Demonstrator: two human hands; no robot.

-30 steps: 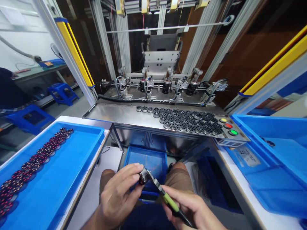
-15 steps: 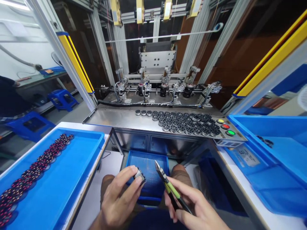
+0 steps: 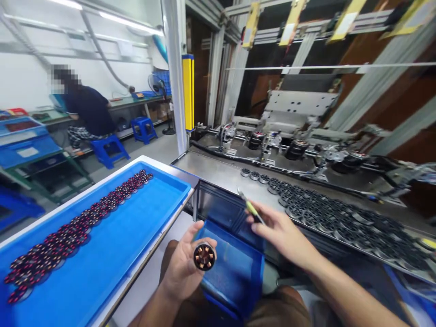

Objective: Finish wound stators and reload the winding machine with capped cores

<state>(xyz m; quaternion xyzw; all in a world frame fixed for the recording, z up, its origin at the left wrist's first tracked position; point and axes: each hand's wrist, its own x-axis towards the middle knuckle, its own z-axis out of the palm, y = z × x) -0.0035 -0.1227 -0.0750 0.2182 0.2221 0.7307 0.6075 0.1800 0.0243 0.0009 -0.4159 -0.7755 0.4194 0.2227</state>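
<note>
My left hand (image 3: 185, 265) grips a small round motor stator (image 3: 204, 257), its face with copper windings turned toward me. A pair of cutting pliers (image 3: 252, 211) with green and black handles is held in my right hand (image 3: 277, 231), tips pointing up and left. That hand is just in front of the metal ledge, where many black stator cores (image 3: 306, 204) lie in rows. To the left, a blue tray (image 3: 136, 231) bears a long band of wound stators (image 3: 102, 202) with red and copper-coloured parts.
Behind the ledge stands a winding machine (image 3: 299, 109) with several stations. A blue bin (image 3: 235, 272) sits low between my knees. On the far left, a seated person (image 3: 90, 109) works at a bench, near blue stools (image 3: 143, 129). A yellow post guard (image 3: 188, 93) rises beside the ledge.
The view has swung left, toward the tray. My left hand has turned the stator so its wound face shows. My right hand has moved forward toward the ledge with the pliers.
</note>
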